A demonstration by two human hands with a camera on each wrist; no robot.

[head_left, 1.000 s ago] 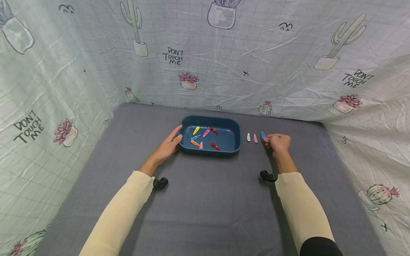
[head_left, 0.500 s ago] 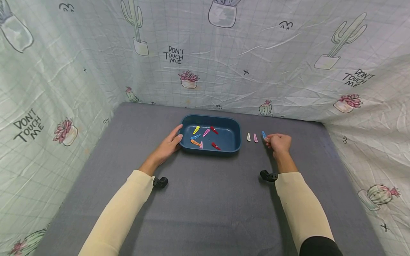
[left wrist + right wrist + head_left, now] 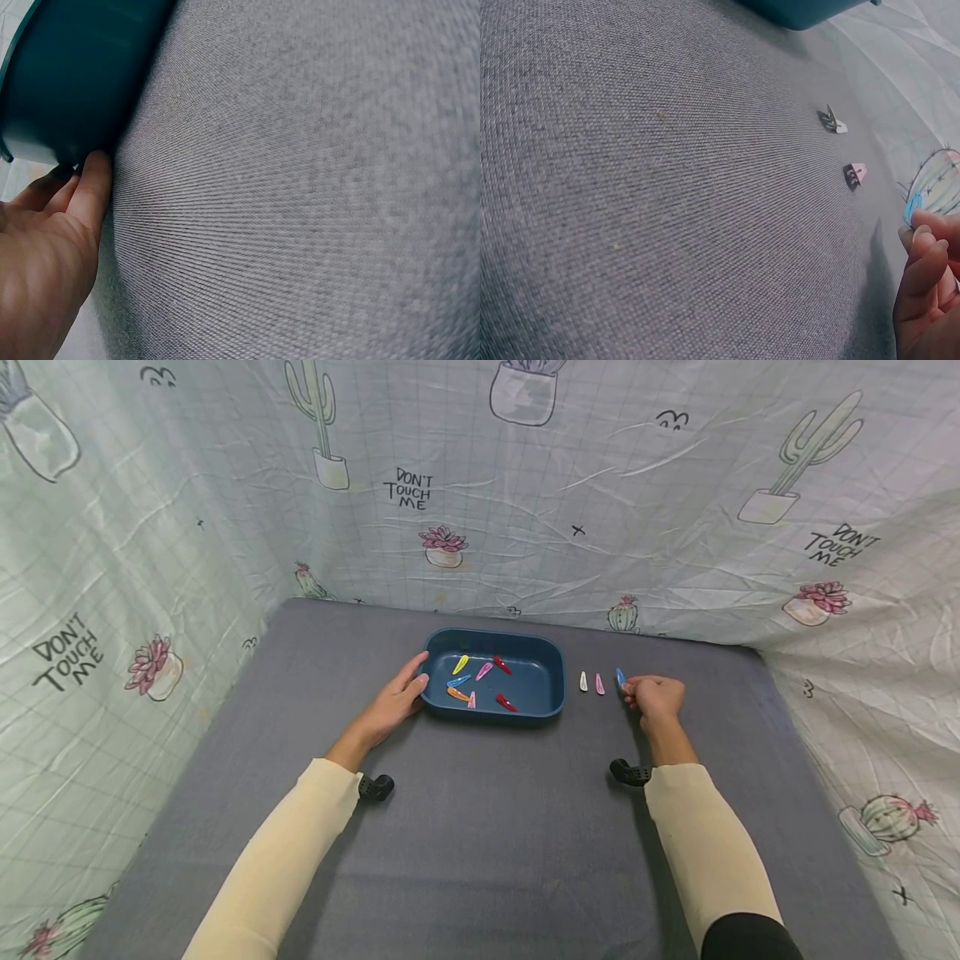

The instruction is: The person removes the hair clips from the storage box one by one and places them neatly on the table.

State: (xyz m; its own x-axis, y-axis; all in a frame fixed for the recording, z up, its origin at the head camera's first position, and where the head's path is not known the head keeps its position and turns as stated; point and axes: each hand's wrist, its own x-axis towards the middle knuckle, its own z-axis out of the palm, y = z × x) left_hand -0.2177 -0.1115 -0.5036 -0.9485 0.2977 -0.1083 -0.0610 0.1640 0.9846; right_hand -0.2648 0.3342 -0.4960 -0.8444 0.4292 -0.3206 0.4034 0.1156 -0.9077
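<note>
My right hand [image 3: 654,697] pinches a blue snap hair clip [image 3: 620,676] between thumb and fingers, its tip pointing away from me. In the right wrist view that clip [image 3: 913,207] sticks up from the fingertips, close over the grey cloth. To its left a pink hair clip [image 3: 600,684] and a white hair clip [image 3: 583,682] lie side by side. My left hand [image 3: 392,700] rests against the left end of a dark blue tray [image 3: 536,677]. In the left wrist view its fingers [image 3: 91,187] are extended against the tray's outer wall [image 3: 82,82].
Several hair clips lie scattered in the tray, among them a yellow clip [image 3: 461,664], an orange clip [image 3: 457,694] and a red clip [image 3: 506,702]. Grey cloth [image 3: 495,827] covers the table. A printed curtain [image 3: 630,552] hangs behind and at both sides.
The blue clip in my right hand has shifted slightly to the right and turned a little straighter. My left hand has stayed at the tray.
</note>
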